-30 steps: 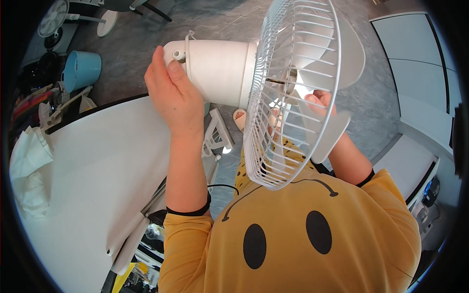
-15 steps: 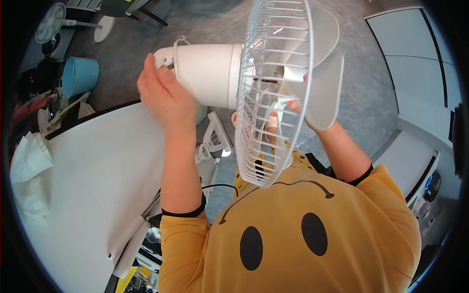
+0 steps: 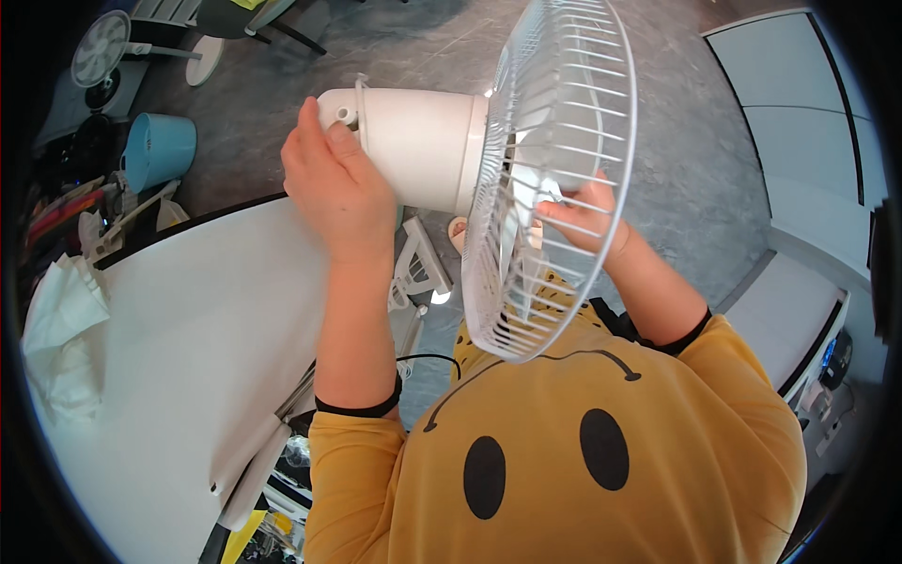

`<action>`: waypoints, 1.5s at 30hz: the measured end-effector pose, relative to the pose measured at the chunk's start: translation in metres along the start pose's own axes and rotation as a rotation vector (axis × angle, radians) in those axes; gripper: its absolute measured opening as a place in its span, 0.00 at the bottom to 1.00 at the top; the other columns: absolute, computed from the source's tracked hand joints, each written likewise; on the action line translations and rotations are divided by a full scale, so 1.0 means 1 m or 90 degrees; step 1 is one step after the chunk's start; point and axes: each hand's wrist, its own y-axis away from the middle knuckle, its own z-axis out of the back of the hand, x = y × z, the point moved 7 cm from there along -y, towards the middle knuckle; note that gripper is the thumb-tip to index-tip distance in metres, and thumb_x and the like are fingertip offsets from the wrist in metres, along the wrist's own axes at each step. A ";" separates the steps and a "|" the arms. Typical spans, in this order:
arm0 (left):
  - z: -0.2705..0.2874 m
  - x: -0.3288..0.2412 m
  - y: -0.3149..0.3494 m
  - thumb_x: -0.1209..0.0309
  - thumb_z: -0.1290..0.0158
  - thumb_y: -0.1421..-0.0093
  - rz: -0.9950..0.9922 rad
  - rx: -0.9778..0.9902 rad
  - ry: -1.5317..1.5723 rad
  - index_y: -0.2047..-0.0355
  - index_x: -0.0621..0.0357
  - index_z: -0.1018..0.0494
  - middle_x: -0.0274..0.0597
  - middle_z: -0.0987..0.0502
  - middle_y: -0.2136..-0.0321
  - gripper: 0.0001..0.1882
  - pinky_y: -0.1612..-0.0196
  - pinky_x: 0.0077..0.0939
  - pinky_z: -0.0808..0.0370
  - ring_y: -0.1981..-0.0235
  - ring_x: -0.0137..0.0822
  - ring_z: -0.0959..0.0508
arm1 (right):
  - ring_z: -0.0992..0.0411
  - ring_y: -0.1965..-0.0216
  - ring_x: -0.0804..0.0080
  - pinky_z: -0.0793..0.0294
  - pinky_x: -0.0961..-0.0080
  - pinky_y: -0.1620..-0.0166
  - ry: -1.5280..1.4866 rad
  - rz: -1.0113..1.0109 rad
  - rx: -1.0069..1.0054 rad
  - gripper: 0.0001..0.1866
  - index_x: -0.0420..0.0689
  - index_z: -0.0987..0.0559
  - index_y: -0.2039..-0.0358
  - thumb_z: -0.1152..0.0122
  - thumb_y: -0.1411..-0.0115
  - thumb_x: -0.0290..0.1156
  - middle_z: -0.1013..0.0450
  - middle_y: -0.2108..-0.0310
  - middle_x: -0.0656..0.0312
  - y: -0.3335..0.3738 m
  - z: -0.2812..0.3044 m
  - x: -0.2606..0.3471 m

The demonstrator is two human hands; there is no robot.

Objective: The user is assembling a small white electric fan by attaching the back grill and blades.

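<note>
Blades (image 3: 571, 141) have shifted deeper into the cage (image 3: 477, 291); left hand (image 3: 338, 183), half-curled, cups the motor housing (image 3: 423, 146) from eight o'clock; right hand (image 3: 584, 214), pinching them at four, should hold square.

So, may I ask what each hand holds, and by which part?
The left hand holds the fan's motor housing by its rear end. The right hand touches the fan blades near their centre; the wire guard obscures its exact grip.
</note>
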 end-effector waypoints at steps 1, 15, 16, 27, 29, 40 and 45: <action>0.000 -0.003 0.001 0.64 0.61 0.37 -0.036 -0.009 -0.020 0.49 0.66 0.36 0.55 0.31 0.57 0.21 0.55 0.40 0.34 0.59 0.50 0.30 | 0.43 0.40 0.60 0.44 0.62 0.38 -0.057 -0.008 -0.006 0.45 0.39 0.46 0.38 0.32 0.52 0.37 0.45 0.41 0.53 -0.003 -0.001 -0.002; 0.004 0.005 0.005 0.62 0.64 0.35 -0.020 -0.029 0.117 0.49 0.71 0.36 0.56 0.30 0.56 0.23 0.53 0.38 0.34 0.56 0.49 0.30 | 0.33 0.49 0.70 0.32 0.72 0.47 -0.223 -0.123 -0.082 0.36 0.39 0.40 0.41 0.37 0.50 0.21 0.32 0.50 0.58 -0.008 0.011 -0.012; 0.004 0.005 0.004 0.62 0.64 0.35 -0.020 -0.031 0.121 0.49 0.71 0.36 0.56 0.30 0.55 0.23 0.53 0.37 0.34 0.55 0.49 0.30 | 0.33 0.49 0.70 0.32 0.72 0.47 -0.223 -0.125 -0.082 0.36 0.39 0.40 0.41 0.37 0.50 0.21 0.32 0.50 0.58 -0.008 0.012 -0.012; 0.004 0.013 0.000 0.63 0.64 0.35 -0.006 -0.034 0.120 0.49 0.71 0.36 0.56 0.31 0.54 0.23 0.51 0.37 0.35 0.54 0.49 0.30 | 0.32 0.52 0.71 0.33 0.72 0.48 -0.334 -0.132 -0.073 0.33 0.38 0.39 0.42 0.38 0.48 0.27 0.31 0.52 0.59 -0.011 -0.001 -0.015; 0.004 0.010 0.000 0.63 0.64 0.35 -0.016 -0.040 0.117 0.49 0.71 0.36 0.56 0.31 0.54 0.23 0.51 0.37 0.35 0.54 0.49 0.30 | 0.32 0.52 0.71 0.33 0.72 0.48 -0.335 -0.187 -0.087 0.32 0.38 0.38 0.43 0.38 0.48 0.26 0.31 0.52 0.58 -0.007 0.002 -0.023; 0.004 0.020 0.001 0.63 0.64 0.36 0.029 -0.005 0.049 0.46 0.66 0.38 0.57 0.32 0.53 0.23 0.49 0.40 0.36 0.53 0.52 0.31 | 0.34 0.49 0.67 0.36 0.68 0.45 -0.228 -0.229 -0.039 0.38 0.40 0.47 0.37 0.40 0.45 0.31 0.33 0.51 0.53 -0.010 -0.005 -0.003; 0.013 0.040 0.002 0.63 0.65 0.35 0.146 0.003 0.211 0.44 0.61 0.39 0.53 0.38 0.46 0.22 0.45 0.36 0.38 0.47 0.47 0.35 | 0.35 0.48 0.65 0.37 0.67 0.44 -0.159 -0.106 -0.030 0.39 0.41 0.47 0.37 0.41 0.44 0.41 0.39 0.45 0.52 -0.006 0.015 0.007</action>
